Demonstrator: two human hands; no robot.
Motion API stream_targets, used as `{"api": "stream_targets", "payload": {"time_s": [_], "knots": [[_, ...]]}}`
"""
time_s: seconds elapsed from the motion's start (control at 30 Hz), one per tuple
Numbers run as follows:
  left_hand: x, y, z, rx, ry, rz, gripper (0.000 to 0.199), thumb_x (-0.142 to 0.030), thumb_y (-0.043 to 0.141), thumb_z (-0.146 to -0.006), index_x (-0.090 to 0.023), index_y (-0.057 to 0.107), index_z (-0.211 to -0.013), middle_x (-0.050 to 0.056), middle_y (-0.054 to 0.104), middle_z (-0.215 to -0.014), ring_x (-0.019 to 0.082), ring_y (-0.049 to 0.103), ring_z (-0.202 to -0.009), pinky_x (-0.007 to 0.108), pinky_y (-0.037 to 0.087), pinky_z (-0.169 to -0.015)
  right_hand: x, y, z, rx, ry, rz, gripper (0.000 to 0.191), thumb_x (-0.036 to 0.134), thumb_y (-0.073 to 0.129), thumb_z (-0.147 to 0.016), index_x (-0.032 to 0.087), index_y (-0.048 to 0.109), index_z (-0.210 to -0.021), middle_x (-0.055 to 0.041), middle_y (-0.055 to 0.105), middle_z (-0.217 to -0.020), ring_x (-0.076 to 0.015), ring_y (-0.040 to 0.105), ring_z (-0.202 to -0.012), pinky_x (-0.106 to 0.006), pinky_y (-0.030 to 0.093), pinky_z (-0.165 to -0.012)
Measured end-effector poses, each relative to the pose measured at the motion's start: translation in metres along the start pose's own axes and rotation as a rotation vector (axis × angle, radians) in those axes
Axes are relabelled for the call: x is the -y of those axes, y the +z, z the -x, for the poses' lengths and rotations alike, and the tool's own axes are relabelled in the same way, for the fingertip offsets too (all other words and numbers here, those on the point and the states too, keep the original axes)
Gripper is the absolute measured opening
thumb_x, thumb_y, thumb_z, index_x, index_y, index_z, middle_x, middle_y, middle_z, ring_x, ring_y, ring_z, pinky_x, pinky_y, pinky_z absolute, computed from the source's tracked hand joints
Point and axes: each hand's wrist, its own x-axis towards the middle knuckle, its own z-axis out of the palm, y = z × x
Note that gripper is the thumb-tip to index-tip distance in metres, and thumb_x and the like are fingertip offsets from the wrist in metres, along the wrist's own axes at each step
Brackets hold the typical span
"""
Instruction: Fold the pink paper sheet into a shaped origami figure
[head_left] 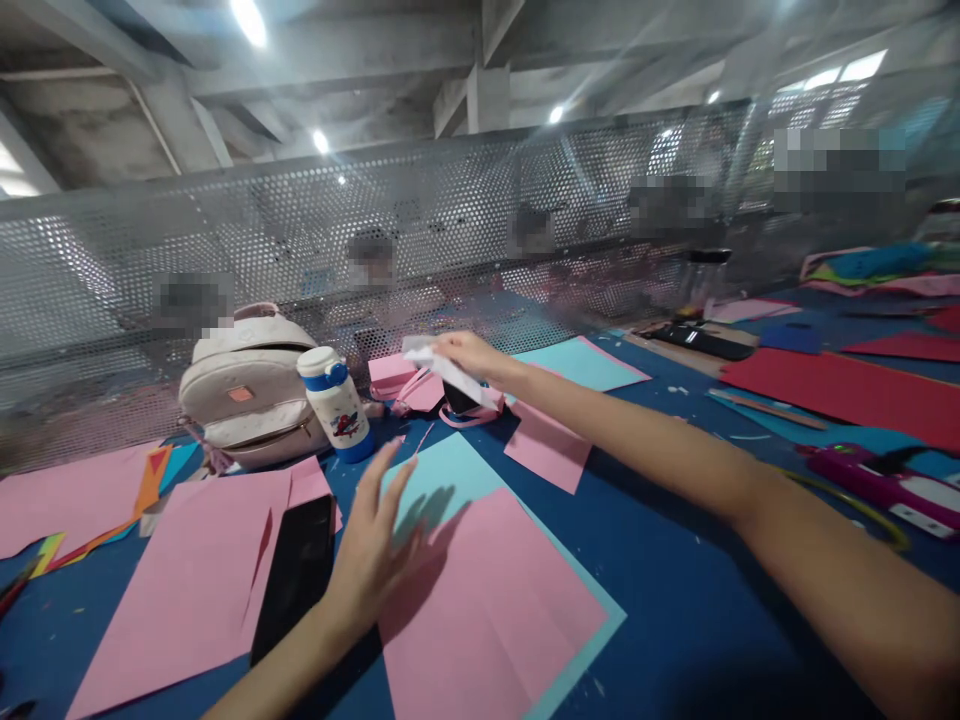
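My right hand (471,356) reaches far across the table, its fingers closed on a thin white sheet (451,380) that looks partly see-through. Beneath it are a dark object, partly hidden, and a pink bag-like item with straps (409,385). My left hand (379,545) is open with its fingers apart, casting a shadow on a pink sheet of paper (491,610) and a light blue sheet (450,462) under that. Nothing is in it. A black phone (296,570) lies just left of this hand, partly on another pink sheet (184,570).
A white and blue bottle (337,408) stands beside a cream backpack (255,390) at the back. A perforated metal screen (465,230) runs behind the table. To the right lie red paper (847,390), a purple device (885,485) and a dark pouch (701,340). People sit beyond the screen.
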Motion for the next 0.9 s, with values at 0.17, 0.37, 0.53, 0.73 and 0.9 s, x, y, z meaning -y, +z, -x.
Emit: {"api": "stream_targets", "payload": {"time_s": [0.17,0.37,0.53,0.73,0.9], "knots": [[-0.014,-0.030,-0.025,-0.329,0.160,-0.082,0.060,-0.019,0.075,-0.082,-0.023,0.048,-0.136,0.014,0.027,-0.151,0.034,0.029,-0.142,0.054,0.033,-0.113,0.006,0.026,0.093,0.425,0.173,-0.364,0.024,0.034,0.061,-0.091,0.012,0.067,-0.084,-0.0015,0.062,-0.068,-0.0077,0.052,-0.050,-0.018,0.036,-0.042],[-0.043,-0.048,-0.024,-0.332,0.311,0.069,0.013,-0.008,0.067,-0.085,-0.021,0.066,-0.084,0.008,0.052,-0.131,0.029,0.049,-0.124,0.049,0.042,-0.102,-0.004,0.029,0.165,0.618,0.421,-0.805,0.029,0.033,0.074,-0.079,0.013,0.065,-0.099,-0.0031,0.065,-0.088,-0.0092,0.059,-0.068,-0.018,0.044,-0.056],[-0.060,-0.057,-0.009,-0.079,0.118,0.448,0.016,-0.003,0.054,-0.091,-0.018,0.061,-0.092,0.008,0.068,-0.101,0.021,0.064,-0.103,0.036,0.052,-0.090,-0.006,0.016,0.210,0.373,0.385,-0.847,0.052,0.047,0.070,-0.084,0.024,0.053,-0.128,-0.0071,0.060,-0.115,-0.0149,0.061,-0.095,-0.024,0.048,-0.076],[-0.086,-0.066,0.006,-0.004,-0.238,0.546,0.015,-0.018,0.056,-0.093,-0.018,0.062,-0.079,0.000,0.062,-0.068,0.012,0.060,-0.060,0.020,0.048,-0.055,-0.001,0.007,0.258,0.360,0.113,-0.486,0.062,0.066,0.080,-0.061,0.027,0.067,-0.108,-0.0084,0.038,-0.150,-0.0311,0.044,-0.129,-0.044,0.036,-0.104],[-0.119,-0.082,0.013,-0.059,-0.409,0.562,0.020,-0.033,0.060,-0.091,-0.020,0.062,-0.076,0.001,0.059,-0.064,0.013,0.055,-0.054,0.021,0.043,-0.046,0.012,0.009,0.289,0.306,0.053,-0.579,0.073,0.064,0.087,-0.045,0.030,0.070,-0.107,-0.0081,0.060,-0.128,-0.0334,0.052,-0.122,-0.042,0.039,-0.098]]}}
